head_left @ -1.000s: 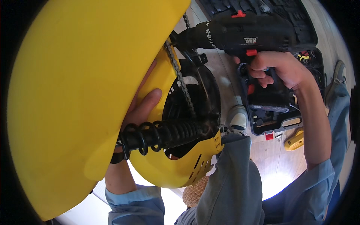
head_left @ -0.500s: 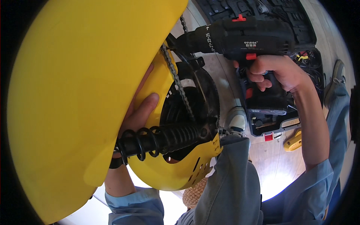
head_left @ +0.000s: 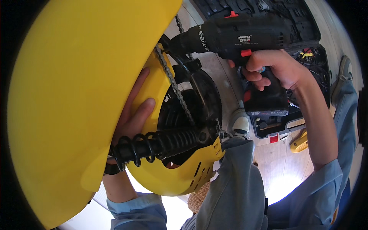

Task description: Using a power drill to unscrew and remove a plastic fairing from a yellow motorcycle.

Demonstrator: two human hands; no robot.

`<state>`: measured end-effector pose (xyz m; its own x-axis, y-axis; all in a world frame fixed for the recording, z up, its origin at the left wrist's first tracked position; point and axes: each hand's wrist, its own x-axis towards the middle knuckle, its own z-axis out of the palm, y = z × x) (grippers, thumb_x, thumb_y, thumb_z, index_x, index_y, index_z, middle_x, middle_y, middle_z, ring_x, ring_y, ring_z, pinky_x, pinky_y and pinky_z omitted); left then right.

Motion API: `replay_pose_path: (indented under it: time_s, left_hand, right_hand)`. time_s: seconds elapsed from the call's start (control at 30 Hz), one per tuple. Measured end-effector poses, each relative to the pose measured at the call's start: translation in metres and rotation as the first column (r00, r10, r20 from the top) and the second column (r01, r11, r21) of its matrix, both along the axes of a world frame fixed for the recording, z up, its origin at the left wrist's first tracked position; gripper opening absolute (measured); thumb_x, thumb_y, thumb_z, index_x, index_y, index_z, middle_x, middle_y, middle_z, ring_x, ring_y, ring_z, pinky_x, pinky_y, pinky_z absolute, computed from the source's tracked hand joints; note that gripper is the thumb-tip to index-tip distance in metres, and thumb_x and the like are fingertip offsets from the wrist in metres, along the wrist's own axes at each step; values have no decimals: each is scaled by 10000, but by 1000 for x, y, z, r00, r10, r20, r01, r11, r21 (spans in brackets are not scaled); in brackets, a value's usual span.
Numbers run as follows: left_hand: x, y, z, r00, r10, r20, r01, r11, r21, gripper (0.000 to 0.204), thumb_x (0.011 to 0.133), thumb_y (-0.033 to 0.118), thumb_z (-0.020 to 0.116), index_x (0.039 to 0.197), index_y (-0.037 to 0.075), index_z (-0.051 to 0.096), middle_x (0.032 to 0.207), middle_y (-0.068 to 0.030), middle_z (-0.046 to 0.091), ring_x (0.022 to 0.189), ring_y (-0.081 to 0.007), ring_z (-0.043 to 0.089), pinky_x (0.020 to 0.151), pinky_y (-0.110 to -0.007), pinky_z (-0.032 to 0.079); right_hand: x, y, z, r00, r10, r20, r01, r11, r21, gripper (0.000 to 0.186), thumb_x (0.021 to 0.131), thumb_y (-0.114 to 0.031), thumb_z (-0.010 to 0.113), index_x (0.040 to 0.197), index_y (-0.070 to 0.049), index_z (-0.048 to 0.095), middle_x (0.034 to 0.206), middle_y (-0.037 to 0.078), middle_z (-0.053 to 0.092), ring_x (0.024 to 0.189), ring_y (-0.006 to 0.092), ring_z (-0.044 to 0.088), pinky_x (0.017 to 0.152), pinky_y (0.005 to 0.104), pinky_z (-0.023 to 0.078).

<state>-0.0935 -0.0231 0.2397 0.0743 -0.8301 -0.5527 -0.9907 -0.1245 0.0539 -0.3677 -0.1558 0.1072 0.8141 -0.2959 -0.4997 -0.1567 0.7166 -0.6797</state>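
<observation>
My right hand (head_left: pixel 274 69) is wrapped round the grip of a black cordless drill (head_left: pixel 245 36) with red switches. The drill lies level, and its nose meets a black metal bracket beside the yellow guard; the tip is hidden there. My left hand (head_left: pixel 136 115) reaches up behind a black coil-spring shock absorber (head_left: pixel 153 147). Its thumb and a finger lie spread against a yellow guard (head_left: pixel 151 82), while the large yellow shell (head_left: pixel 84 96) hides the other fingers. A metal chain (head_left: pixel 174 86) runs past the guard, in front of a black wheel (head_left: pixel 214 92).
An opened black tool case (head_left: pixel 264 132) with cables and tools lies on the wooden floor at the right. A yellow-handled tool (head_left: pixel 299 143) is beside it. My bent knee (head_left: pixel 234 168) and a shoe (head_left: pixel 240 124) are close below the wheel.
The drill, the yellow shell, the chain and the wheel have shifted slightly left together. Both hands have moved with them, and the drill's nose stays at the bracket.
</observation>
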Motion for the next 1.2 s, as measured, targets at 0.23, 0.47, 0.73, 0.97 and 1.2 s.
replay_pose_path:
  time_s: [0.23,0.47,0.73,0.97,1.2]
  left_hand:
    - [1,-1,0,999,47,-10,-46,998,32,603,923,368,509,1444,85,402,1452,-206,414,1365,-298,383,1151,-413,218]
    - [-1,0,0,998,43,-47,-42,999,15,594,925,359,524,1437,81,411,1452,-192,420,1365,-283,387,1149,-405,225]
    - [1,-1,5,998,-25,-51,23,998,-51,552,935,333,536,1411,71,446,1446,-178,435,1367,-273,386,1150,-393,228]
    - [1,1,-2,998,-26,-63,23,998,-55,555,937,327,540,1419,74,437,1447,-174,436,1375,-265,375,1152,-390,218]
    - [4,3,-1,993,48,-106,-52,998,-36,562,932,320,541,1429,82,428,1434,-182,447,1364,-274,382,1146,-397,220]
  right_hand:
    - [3,-3,9,997,6,-81,-16,992,-128,314,732,-201,542,953,-5,647,575,4,494,438,73,399,468,240,406]
    - [2,-9,14,998,32,-55,-38,991,-126,245,786,-214,567,899,-9,638,586,2,505,470,76,453,466,226,388]
    - [3,-11,24,992,37,-124,-60,981,-184,295,728,-220,552,930,-23,638,589,2,503,455,76,426,494,240,417]
    - [3,-6,19,995,9,-100,-23,989,-145,253,766,-244,587,873,-22,648,575,2,523,461,68,474,462,215,401]
    - [2,-2,18,998,-12,-54,5,992,-127,201,767,-233,594,767,-34,620,583,16,530,461,86,478,457,231,395]
